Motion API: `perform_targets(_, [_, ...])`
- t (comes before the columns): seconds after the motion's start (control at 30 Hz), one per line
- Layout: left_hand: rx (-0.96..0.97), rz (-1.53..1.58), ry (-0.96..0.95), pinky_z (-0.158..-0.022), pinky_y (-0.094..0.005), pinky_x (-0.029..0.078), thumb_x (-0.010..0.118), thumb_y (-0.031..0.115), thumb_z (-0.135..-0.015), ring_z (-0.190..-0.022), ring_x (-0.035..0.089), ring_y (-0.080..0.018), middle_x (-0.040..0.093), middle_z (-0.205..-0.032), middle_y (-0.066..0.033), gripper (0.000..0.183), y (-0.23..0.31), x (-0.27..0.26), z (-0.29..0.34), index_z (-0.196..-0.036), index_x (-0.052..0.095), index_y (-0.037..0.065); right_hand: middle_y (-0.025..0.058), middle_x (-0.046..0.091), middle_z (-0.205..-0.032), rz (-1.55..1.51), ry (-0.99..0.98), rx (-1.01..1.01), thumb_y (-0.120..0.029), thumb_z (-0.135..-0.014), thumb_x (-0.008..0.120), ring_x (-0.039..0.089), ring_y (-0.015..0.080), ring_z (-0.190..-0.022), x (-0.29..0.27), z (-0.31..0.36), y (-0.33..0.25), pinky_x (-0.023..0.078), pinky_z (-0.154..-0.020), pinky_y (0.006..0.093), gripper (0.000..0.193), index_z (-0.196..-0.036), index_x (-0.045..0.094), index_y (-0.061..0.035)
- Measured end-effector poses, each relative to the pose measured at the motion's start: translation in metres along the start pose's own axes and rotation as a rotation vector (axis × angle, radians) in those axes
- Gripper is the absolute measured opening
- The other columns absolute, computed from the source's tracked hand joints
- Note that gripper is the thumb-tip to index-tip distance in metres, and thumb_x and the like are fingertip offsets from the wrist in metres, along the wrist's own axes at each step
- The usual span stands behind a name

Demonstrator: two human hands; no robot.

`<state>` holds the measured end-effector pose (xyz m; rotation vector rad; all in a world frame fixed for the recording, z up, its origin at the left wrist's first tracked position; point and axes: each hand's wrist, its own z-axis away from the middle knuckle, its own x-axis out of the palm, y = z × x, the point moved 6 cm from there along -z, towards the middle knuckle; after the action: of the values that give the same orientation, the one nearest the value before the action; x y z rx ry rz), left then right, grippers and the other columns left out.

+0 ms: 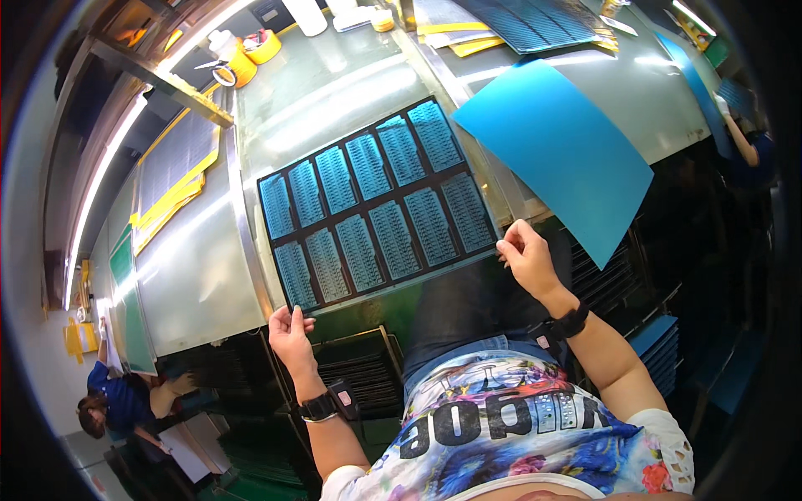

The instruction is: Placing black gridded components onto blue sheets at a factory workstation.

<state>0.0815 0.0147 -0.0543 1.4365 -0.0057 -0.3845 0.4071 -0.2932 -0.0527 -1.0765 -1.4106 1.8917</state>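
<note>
A dark film sheet [369, 203] with two rows of blue patterned panels lies on the glass-topped work surface [334, 100] in front of me. My left hand [292, 338] pinches the near left corner of this film, thumb and fingers together. At the near right corner, my right hand [528, 257] is closed in a pinch on the film's edge. The near edge reaches slightly past the table's front edge. To the right, close to my right hand, a plain blue sheet [560, 150] lies with one corner hanging over the front edge.
Rolls of yellow tape [242, 68], scissors [224, 75] and a white bottle [222, 43] stand at the back left. Striped dark sheets [530, 23] lie back right, and yellow-edged sheets [177, 159] left. Co-workers [125, 397] are at far left and far right [752, 146].
</note>
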Motion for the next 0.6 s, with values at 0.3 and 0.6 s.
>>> perform_targets(0.3, [0.389, -0.334, 0.132, -0.066, -0.0284, 0.046, 0.07, 0.005, -0.081, -0.072, 0.057, -0.0164, 0.06, -0.078, -0.0059, 0.009, 0.036, 0.0, 0.004, -0.085, 0.064, 0.0, 0.0006, 0.053, -0.069, -0.062, 0.001, -0.005, -0.002, -0.089, 0.056, 0.052, 0.0077, -0.06, -0.009, 0.006, 0.009, 0.044, -0.053, 0.0209, 0.013, -0.082, 0.046, -0.0053])
perform_targets(0.6, [0.548, -0.593, 0.228, -0.087, -0.0379, 0.039, 0.072, 0.011, -0.079, -0.094, 0.049, -0.0284, 0.051, -0.093, -0.0104, 0.015, 0.017, 0.004, 0.017, -0.086, 0.06, 0.004, -0.0008, 0.051, -0.07, -0.033, -0.027, 0.006, -0.004, -0.091, 0.056, 0.052, 0.0061, -0.061, -0.007, 0.005, 0.007, 0.044, -0.055, 0.0197, 0.013, -0.082, 0.046, -0.006])
